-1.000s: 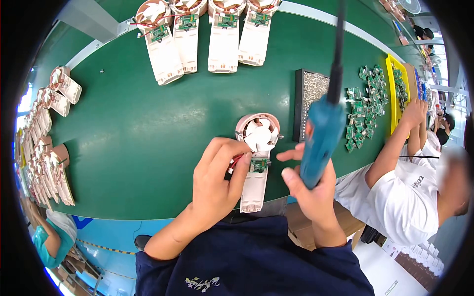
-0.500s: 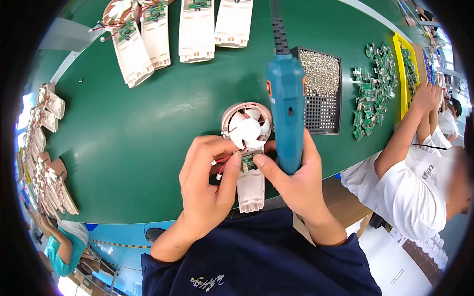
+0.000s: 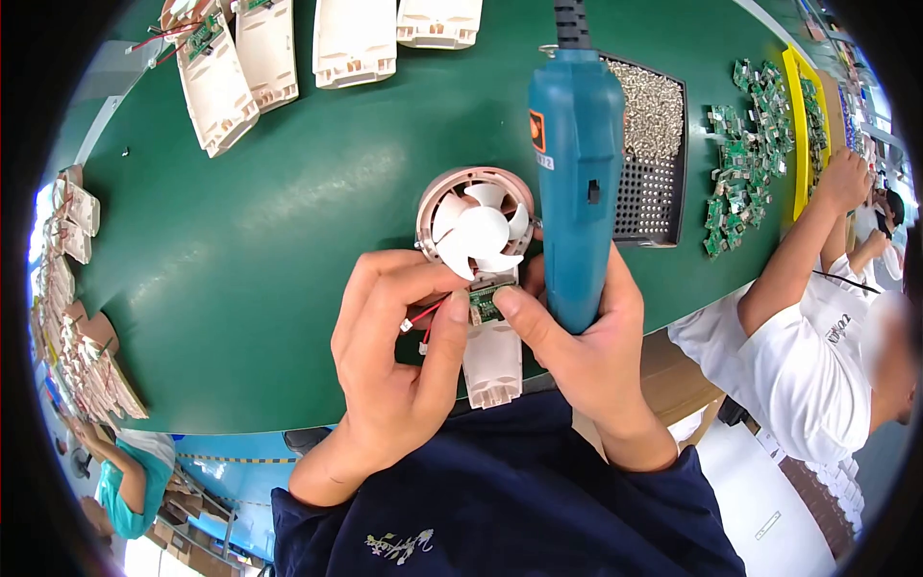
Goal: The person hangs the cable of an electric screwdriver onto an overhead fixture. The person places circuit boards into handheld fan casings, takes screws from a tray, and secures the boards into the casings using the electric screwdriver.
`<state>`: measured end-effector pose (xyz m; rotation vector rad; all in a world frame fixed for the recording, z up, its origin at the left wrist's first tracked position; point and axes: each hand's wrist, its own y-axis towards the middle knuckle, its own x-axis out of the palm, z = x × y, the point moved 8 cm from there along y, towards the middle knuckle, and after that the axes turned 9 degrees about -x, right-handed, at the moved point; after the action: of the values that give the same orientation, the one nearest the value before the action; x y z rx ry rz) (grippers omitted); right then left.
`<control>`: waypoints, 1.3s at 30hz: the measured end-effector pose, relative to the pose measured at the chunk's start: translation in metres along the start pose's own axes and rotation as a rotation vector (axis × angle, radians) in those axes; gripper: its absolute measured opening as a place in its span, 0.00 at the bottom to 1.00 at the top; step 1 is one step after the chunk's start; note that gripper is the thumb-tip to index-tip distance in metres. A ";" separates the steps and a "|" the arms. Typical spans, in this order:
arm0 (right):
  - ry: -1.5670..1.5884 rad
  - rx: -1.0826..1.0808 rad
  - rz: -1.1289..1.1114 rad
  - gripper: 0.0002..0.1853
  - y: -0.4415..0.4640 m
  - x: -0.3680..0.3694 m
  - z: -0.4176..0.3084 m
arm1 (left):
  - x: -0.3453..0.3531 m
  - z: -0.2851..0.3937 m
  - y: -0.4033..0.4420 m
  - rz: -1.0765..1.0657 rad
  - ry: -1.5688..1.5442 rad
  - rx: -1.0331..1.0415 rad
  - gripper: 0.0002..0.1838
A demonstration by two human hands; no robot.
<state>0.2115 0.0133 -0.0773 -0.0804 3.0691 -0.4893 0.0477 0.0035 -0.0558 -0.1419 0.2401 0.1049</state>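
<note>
A handheld fan body, its white blades [image 3: 481,231] in a pinkish ring, lies between my hands with its pale handle shell [image 3: 492,363] pointing toward me. On the shell sits a small green circuit board [image 3: 486,304]. My left hand [image 3: 399,337] is closed around the fan body's left side, thumb at the board's edge, beside red and black wires ending in white connectors [image 3: 407,325]. My right hand [image 3: 591,361] presses its thumb on the board's right side. A blue electric screwdriver [image 3: 577,183] rests upright in that same hand, cord upward; its tip is hidden.
Behind the screwdriver is a black tray [image 3: 681,154] of small screws. Several circuit boards [image 3: 745,163] lie at right near a yellow bin [image 3: 796,125]. Pale fan shells [image 3: 356,43] lie at the back, more [image 3: 96,356] along the left edge. A co-worker's arm [image 3: 803,226] reaches in at right.
The view has shifted and come closer, so the fan and screwdriver look larger. Both hands keep about the same hold, thumbs still at the board.
</note>
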 end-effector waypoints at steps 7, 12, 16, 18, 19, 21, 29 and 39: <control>0.001 0.042 0.018 0.21 0.000 0.000 -0.002 | -0.001 -0.002 0.000 0.011 -0.025 -0.050 0.09; -0.032 -0.054 0.050 0.25 -0.004 0.000 -0.002 | 0.001 0.003 0.000 -0.038 0.034 0.002 0.10; -0.064 -0.122 0.069 0.26 -0.004 -0.002 -0.009 | 0.001 0.001 -0.001 -0.029 0.008 -0.011 0.09; -0.102 -0.114 0.058 0.27 -0.002 -0.002 -0.012 | -0.001 -0.002 -0.001 -0.021 -0.017 -0.034 0.09; -0.139 -0.106 0.048 0.27 -0.001 -0.003 -0.013 | -0.001 -0.002 -0.001 -0.021 -0.018 -0.035 0.09; -0.133 -0.076 0.004 0.28 0.001 -0.006 -0.012 | -0.001 -0.002 -0.002 -0.037 -0.012 -0.032 0.09; -0.161 -0.088 -0.012 0.29 0.001 0.000 -0.013 | -0.002 -0.003 -0.003 0.003 -0.006 -0.037 0.10; -0.097 -0.040 -0.006 0.27 0.000 0.001 -0.005 | -0.001 -0.006 -0.004 -0.048 -0.036 -0.212 0.10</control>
<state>0.2104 0.0148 -0.0729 -0.1114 2.9847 -0.4112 0.0460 -0.0010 -0.0604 -0.3563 0.1892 0.0845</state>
